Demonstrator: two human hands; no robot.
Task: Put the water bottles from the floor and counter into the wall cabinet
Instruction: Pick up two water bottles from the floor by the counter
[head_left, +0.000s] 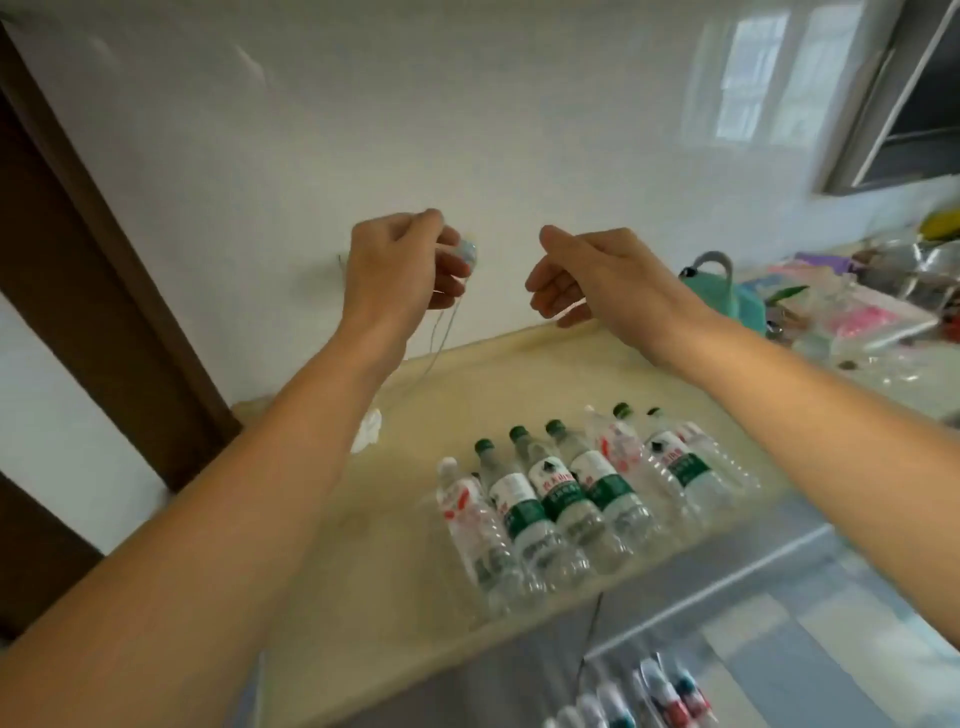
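The fingers of the left hand (400, 270) curl around a small pale round object (466, 253), blurred and hard to identify, with a thin white cord (440, 332) trailing down from it toward the counter (545, 374). The right hand (576, 280), at about 3 o'clock from the left, holds nothing: its fingers hang loosely curled, thumb forward, a gap between them.

Both hands are raised against the white wall, well above the row of water bottles (587, 493) that stands near the counter's front edge at about 5 o'clock from the hands. More bottles (644, 691) sit on the floor at 6 o'clock, low in the view. The wall cabinet (904, 104) hangs at 2 o'clock, its door apparently ajar.

The likely troubles follow from this. With the left hand occupied, only the right is free to lift a bottle, and carrying one-handed to a high shelf risks a slip. The dangling cord could snag a cap as the arm comes down and topple the tightly packed row; since the bottles stand close to the edge, a knocked one may roll off. The clutter (872, 312) at 3 o'clock, beside a teal container (719, 280), leaves little room to set anything aside under the cabinet.
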